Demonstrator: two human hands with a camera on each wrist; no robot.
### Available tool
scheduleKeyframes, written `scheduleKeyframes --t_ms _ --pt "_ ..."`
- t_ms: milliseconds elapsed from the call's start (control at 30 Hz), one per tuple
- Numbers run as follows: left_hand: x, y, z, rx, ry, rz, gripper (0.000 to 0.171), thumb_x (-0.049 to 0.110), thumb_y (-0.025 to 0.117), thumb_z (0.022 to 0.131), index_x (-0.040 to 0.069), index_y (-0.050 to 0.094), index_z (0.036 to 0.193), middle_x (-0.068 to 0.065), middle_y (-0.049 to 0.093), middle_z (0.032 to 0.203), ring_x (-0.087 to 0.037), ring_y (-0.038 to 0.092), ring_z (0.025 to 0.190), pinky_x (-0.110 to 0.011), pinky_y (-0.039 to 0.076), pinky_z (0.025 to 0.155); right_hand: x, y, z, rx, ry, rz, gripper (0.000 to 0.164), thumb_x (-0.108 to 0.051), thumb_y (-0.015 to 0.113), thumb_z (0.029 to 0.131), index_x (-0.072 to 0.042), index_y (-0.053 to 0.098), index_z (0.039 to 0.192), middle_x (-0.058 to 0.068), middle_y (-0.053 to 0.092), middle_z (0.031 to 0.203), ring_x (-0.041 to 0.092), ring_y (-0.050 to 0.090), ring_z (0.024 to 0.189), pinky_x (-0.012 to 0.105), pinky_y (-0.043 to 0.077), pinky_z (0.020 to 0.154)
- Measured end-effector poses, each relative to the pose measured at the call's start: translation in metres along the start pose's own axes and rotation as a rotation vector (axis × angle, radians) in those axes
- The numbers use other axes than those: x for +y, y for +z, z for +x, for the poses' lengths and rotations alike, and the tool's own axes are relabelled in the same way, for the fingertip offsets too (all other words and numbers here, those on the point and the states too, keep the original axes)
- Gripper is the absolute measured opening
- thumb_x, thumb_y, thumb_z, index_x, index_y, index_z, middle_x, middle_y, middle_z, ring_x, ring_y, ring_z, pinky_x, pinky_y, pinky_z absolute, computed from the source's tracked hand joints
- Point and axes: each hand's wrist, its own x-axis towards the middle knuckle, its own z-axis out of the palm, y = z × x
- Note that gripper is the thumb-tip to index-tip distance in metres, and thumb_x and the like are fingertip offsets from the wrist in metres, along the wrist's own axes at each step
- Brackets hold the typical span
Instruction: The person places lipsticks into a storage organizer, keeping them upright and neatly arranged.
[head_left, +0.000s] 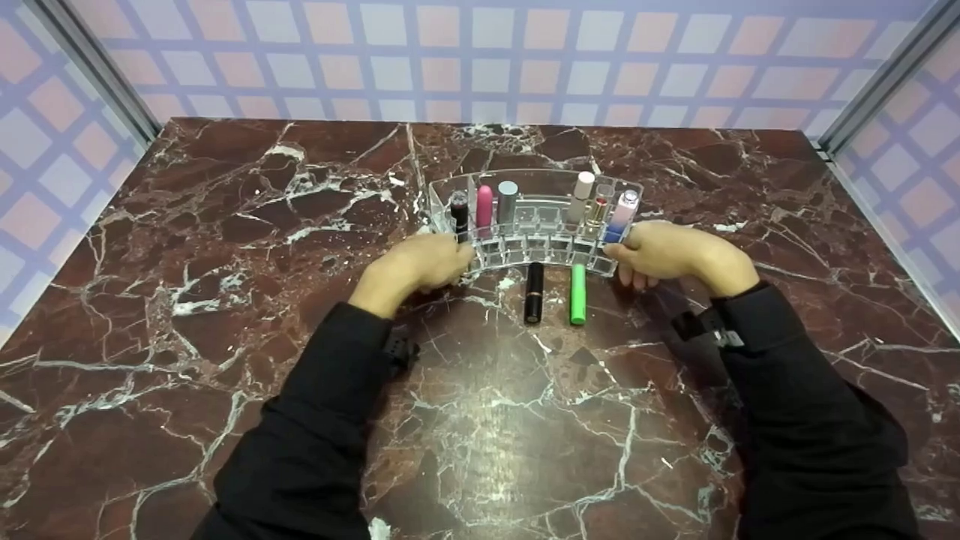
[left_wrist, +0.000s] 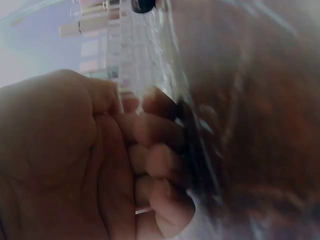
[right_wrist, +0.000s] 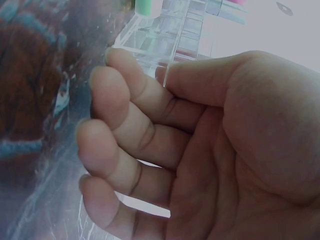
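A clear, curved lipstick organizer (head_left: 537, 250) stands on the table between both hands. My left hand (head_left: 421, 262) grips its left end, and my right hand (head_left: 669, 251) pinches the right end between thumb and forefinger. The right wrist view shows that pinch on the clear wall (right_wrist: 176, 50). Upright in the organizer are a black tube (head_left: 459, 216), a pink tube (head_left: 484, 210), a grey-capped tube (head_left: 508, 204), a white-capped tube (head_left: 581, 196), a gold lipstick (head_left: 597, 217) and a pink-and-blue tube (head_left: 624, 211). Blurred fingers hide the left end in the left wrist view.
Just in front of the organizer, a black lipstick tube (head_left: 534, 292) and a bright green tube (head_left: 577, 294) lie on the brown marbled table (head_left: 480, 435). Checkered panels (head_left: 502, 60) stand behind the table and at its sides.
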Motion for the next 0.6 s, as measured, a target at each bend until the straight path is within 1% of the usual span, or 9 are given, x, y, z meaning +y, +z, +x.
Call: scheduleKeyframes --t_ms 67,200,467,600 --pt "-0.0027 0.0007 -0.0002 0.023 0.022 -0.022 0.043 0.039 0.028 0.108 0.017 0.046 0.076 0.0 0.046 0.073 -0.015 0.039 0.058 -0.035 0.043 0.065 0.0 0.0002 -0.0002 0.005 0.006 0.006 0.051 -0.03 0.039 0.111 -0.003 0.072 0.083 0.005 0.069 0.072 0.02 0.067 0.065 0.039 0.055 0.071" --pt "-0.0017 0.002 -0.0002 0.054 0.04 -0.017 0.043 0.04 0.028 0.107 0.017 0.047 0.077 -0.004 0.049 0.08 -0.018 0.043 0.065 -0.037 0.045 0.068 0.002 0.0002 -0.0016 0.004 0.015 0.025 0.051 -0.03 0.04 0.111 -0.003 0.072 0.083 0.006 0.07 0.073 0.02 0.067 0.066 0.037 0.055 0.069" --pt "-0.001 0.0027 -0.0007 0.056 0.032 -0.016 0.042 0.04 0.028 0.107 0.017 0.047 0.078 -0.004 0.049 0.08 -0.018 0.043 0.064 -0.037 0.045 0.069 0.0014 0.0009 -0.002 0.0 0.003 0.042 0.05 -0.029 0.041 0.111 -0.001 0.072 0.083 0.006 0.07 0.073 0.02 0.067 0.066 0.035 0.056 0.066" --pt "-0.0032 0.002 -0.0026 0.06 0.033 -0.022 0.043 0.04 0.028 0.107 0.017 0.047 0.077 -0.004 0.049 0.08 -0.017 0.042 0.064 -0.037 0.044 0.068 -0.0028 -0.0022 -0.0028 -0.002 0.016 0.032 0.05 -0.033 0.041 0.111 -0.002 0.072 0.086 0.006 0.07 0.074 0.021 0.067 0.068 0.038 0.056 0.071"
